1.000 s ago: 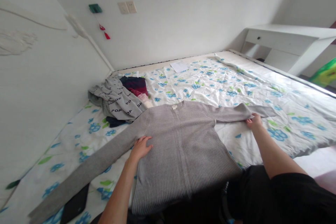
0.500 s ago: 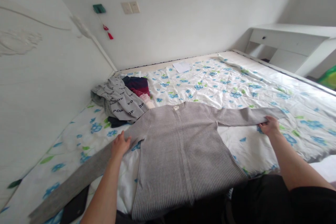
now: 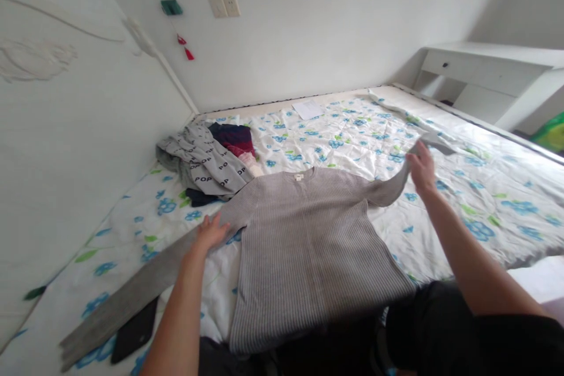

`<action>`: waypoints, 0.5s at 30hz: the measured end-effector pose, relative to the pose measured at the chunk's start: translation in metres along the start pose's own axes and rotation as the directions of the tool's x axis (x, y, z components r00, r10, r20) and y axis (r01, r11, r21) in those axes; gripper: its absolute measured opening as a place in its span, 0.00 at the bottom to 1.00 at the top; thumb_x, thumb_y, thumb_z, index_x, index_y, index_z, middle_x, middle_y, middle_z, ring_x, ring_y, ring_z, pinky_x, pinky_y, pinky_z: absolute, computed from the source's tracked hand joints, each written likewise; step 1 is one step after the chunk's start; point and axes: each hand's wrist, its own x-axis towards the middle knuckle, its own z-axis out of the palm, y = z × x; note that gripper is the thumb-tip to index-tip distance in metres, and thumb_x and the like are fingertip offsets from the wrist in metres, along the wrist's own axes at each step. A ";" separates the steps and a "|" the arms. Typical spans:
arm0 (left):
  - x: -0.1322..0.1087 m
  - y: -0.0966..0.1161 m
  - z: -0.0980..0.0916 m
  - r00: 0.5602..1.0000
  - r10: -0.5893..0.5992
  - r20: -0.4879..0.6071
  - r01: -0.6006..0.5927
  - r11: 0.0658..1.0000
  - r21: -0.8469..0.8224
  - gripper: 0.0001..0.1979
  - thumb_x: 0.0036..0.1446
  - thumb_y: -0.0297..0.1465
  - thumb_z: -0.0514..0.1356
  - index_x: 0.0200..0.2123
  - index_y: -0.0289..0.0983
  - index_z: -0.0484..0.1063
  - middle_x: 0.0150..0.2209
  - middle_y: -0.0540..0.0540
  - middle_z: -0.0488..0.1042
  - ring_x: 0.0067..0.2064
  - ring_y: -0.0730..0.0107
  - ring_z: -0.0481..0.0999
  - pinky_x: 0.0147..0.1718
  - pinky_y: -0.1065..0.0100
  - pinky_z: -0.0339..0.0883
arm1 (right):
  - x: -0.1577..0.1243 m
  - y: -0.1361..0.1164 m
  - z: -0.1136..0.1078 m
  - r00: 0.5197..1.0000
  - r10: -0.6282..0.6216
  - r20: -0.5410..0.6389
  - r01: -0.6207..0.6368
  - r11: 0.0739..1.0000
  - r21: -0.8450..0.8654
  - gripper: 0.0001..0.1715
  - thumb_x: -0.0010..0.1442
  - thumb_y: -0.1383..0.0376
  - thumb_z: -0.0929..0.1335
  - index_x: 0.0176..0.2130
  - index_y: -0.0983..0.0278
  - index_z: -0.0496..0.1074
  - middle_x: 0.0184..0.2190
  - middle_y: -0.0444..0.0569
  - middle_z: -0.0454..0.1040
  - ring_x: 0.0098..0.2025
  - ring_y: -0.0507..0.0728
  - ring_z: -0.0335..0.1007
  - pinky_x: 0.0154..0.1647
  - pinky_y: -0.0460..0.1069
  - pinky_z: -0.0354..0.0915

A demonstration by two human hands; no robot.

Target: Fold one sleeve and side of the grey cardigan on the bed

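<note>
A grey-striped long-sleeved sweater point(image 3: 308, 235) lies spread over the bed, its collar toward the wall and its hem toward me. My right hand point(image 3: 422, 169) is closed around the sleeve on the right and holds it raised off the sheet, the cuff drooping beyond my fingers. On the left, my left hand point(image 3: 212, 232) rests on the other sleeve near the armpit, fingers spread. That sleeve stretches out flat toward the lower left, partly behind my forearm.
A pile of clothes holds a grey POP-print garment point(image 3: 198, 161) and a dark-and-red garment point(image 3: 235, 140). A black phone-like object point(image 3: 134, 332) lies under the left sleeve. White paper point(image 3: 307, 109) lies near the wall. A white desk point(image 3: 484, 70) stands at right.
My right hand has lifted the right sleeve off the bed and carried it inward and up toward the wall, so the sleeve now bends. My left hand stays on the left sleeve.
</note>
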 end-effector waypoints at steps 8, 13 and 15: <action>-0.062 0.051 0.005 0.938 0.332 0.104 -0.333 0.943 -0.008 0.24 0.73 0.36 0.54 0.63 0.36 0.82 0.69 0.35 0.81 0.74 0.51 0.76 0.76 0.55 0.64 | -0.197 -0.162 0.082 0.156 -0.487 0.860 0.448 0.810 0.378 0.37 0.67 0.60 0.79 0.72 0.56 0.80 0.84 0.53 0.59 0.86 0.73 0.50 0.85 0.67 0.52; -0.056 0.055 0.005 0.922 0.254 0.293 -0.276 0.960 0.037 0.17 0.70 0.35 0.58 0.50 0.40 0.86 0.58 0.38 0.88 0.61 0.51 0.86 0.64 0.58 0.76 | -0.191 -0.084 0.037 0.099 -0.227 0.969 0.379 0.909 0.174 0.28 0.66 0.63 0.79 0.64 0.59 0.86 0.65 0.56 0.84 0.68 0.68 0.80 0.76 0.61 0.69; -0.051 0.061 0.005 0.946 0.270 0.180 -0.287 0.955 0.074 0.18 0.69 0.34 0.60 0.54 0.39 0.86 0.66 0.35 0.84 0.69 0.48 0.81 0.70 0.55 0.71 | -0.167 -0.050 0.017 0.261 -0.111 0.959 0.355 0.935 0.012 0.27 0.66 0.64 0.77 0.63 0.59 0.86 0.64 0.56 0.85 0.66 0.69 0.81 0.75 0.63 0.70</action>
